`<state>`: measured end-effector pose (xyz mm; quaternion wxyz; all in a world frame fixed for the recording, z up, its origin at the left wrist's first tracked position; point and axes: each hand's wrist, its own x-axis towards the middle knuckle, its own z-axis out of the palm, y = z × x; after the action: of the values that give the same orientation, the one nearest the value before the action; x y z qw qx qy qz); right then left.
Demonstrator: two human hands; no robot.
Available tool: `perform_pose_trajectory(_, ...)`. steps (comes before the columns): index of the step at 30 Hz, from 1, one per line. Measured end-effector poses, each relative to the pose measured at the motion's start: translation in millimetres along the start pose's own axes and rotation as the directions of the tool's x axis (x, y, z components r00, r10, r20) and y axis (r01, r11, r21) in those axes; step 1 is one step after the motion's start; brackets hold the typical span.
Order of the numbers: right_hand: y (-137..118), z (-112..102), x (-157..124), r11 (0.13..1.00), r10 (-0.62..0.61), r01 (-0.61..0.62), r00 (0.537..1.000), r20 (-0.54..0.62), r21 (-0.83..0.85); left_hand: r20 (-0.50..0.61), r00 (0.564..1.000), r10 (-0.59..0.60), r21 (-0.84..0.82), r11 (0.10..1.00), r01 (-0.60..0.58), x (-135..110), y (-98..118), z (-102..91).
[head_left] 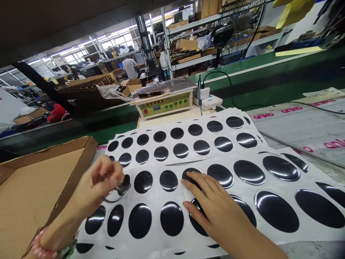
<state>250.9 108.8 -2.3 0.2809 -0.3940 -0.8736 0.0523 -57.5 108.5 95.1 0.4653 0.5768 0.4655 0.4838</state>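
Observation:
White backing sheets (pixel 172 144) covered in rows of glossy black domed oval stickers lie overlapping on the bench. My left hand (pixel 99 185) is raised above the sheet at its left side, with finger and thumb pinching a round black sticker (pixel 124 185) that has a thin transparent rim. My right hand (pixel 215 205) lies flat on the lower sheet. Its fingertips rest on a black sticker (pixel 191 178) and on another (pixel 196 219) below it. A beaded bracelet (pixel 47 244) circles my left wrist.
A brown cardboard tray (pixel 35 190) lies left of the sheets. Behind them stand a yellow-green control box (pixel 164 104) and a white unit (pixel 208 102) with cables. A green conveyor belt (pixel 250 77) crosses the bench. Shelves, cartons and a person (pixel 129 67) stand farther back.

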Motion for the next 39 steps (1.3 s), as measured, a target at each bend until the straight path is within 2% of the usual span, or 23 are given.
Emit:
perform_pose_trajectory(2, -2, -3, 0, 0.999, 0.003, -0.002, 1.0, -0.007, 0.046, -0.085, 0.994, 0.064, -0.241, 0.967, -0.083, 12, 14, 3.7)
perform_pose_trajectory(4, -4, -13, 0, 0.982, 0.039, -0.029, 0.998, -0.049, 0.189, -0.123, 0.986, 0.109, -0.265, 0.954, -0.138, 25, 26, 14.5)
perform_pose_trajectory(5, -4, -19, -1, 0.959, 0.069, -0.04, 0.993, -0.095, 0.279, -0.106, 0.987, 0.124, -0.213, 0.966, -0.144, 30, 29, 23.8)
perform_pose_trajectory(7, 0, -35, -4, 0.911, 0.15, -0.047, 0.964, -0.221, 0.411, 0.005, 0.995, 0.103, -0.054, 0.993, -0.102, 39, 30, 50.2)
perform_pose_trajectory(9, 10, -48, -8, 0.916, 0.204, -0.066, 0.926, -0.317, 0.397, 0.182, 0.983, 0.034, 0.134, 0.989, -0.059, 48, 24, 82.1)
perform_pose_trajectory(10, 17, -52, -11, 0.933, 0.214, -0.09, 0.917, -0.336, 0.349, 0.257, 0.966, 0.015, 0.238, 0.968, -0.078, 52, 18, 97.6)
perform_pose_trajectory(11, 25, -54, -13, 0.948, 0.215, -0.115, 0.92, -0.328, 0.298, 0.33, 0.944, 0.025, 0.346, 0.927, -0.145, 56, 12, 111.5)
perform_pose_trajectory(13, 39, -50, -19, 0.969, 0.199, -0.15, 0.946, -0.257, 0.197, 0.499, 0.865, 0.059, 0.537, 0.762, -0.362, 66, -2, 132.0)
perform_pose_trajectory(15, 49, -42, -23, 0.983, 0.171, -0.155, 0.968, -0.181, 0.096, 0.652, 0.758, 0.027, 0.612, 0.571, -0.547, 76, -14, 142.2)
perform_pose_trajectory(16, 52, -37, -25, 0.987, 0.159, -0.154, 0.975, -0.155, 0.046, 0.689, 0.724, -0.011, 0.626, 0.513, -0.587, 81, -19, 144.3)
perform_pose_trajectory(18, 52, -30, -26, 0.987, 0.153, -0.159, 0.978, -0.139, -0.035, 0.715, 0.696, -0.069, 0.637, 0.474, -0.608, 91, -25, 145.4)
perform_pose_trajectory(20, 50, -28, -26, 0.981, 0.165, -0.177, 0.976, -0.143, -0.073, 0.737, 0.667, -0.104, 0.625, 0.478, -0.617, 101, -26, 145.7)
perform_pose_trajectory(24, 46, -29, -23, 0.976, 0.177, -0.191, 0.975, -0.134, -0.106, 0.823, 0.541, -0.175, 0.548, 0.498, -0.673, 118, -20, 149.2)
perform_pose_trajectory(26, 45, -30, -22, 0.975, 0.179, -0.193, 0.976, -0.124, -0.108, 0.844, 0.508, -0.172, 0.521, 0.486, -0.702, 119, -19, 150.9)
perform_pose_trajectory(30, 44, -30, -23, 0.975, 0.18, -0.193, 0.976, -0.122, -0.106, 0.823, 0.56, -0.091, 0.552, 0.362, -0.751, 100, -20, 149.1)
perform_pose_trajectory(32, 43, -30, -23, 0.975, 0.183, -0.196, 0.976, -0.123, -0.106, 0.821, 0.568, -0.054, 0.554, 0.315, -0.771, 87, -21, 142.4)
perform_pose_trajectory(34, 42, -29, -22, 0.974, 0.188, -0.2, 0.976, -0.112, -0.105, 0.818, 0.575, 0.006, 0.545, 0.313, -0.778, 74, -18, 128.7)
perform_pose_trajectory(35, 41, -28, -22, 0.973, 0.191, -0.202, 0.976, -0.107, -0.108, 0.804, 0.593, 0.052, 0.544, 0.34, -0.767, 68, -16, 119.0)
perform_pose_trajectory(37, 41, -27, -21, 0.97, 0.193, -0.207, 0.975, -0.113, -0.126, 0.73, 0.672, 0.123, 0.562, 0.452, -0.693, 55, -9, 95.6)
perform_pose_trajectory(39, 41, -26, -20, 0.966, 0.188, -0.207, 0.973, -0.134, -0.153, 0.601, 0.792, 0.108, 0.612, 0.575, -0.543, 43, -1, 72.6)
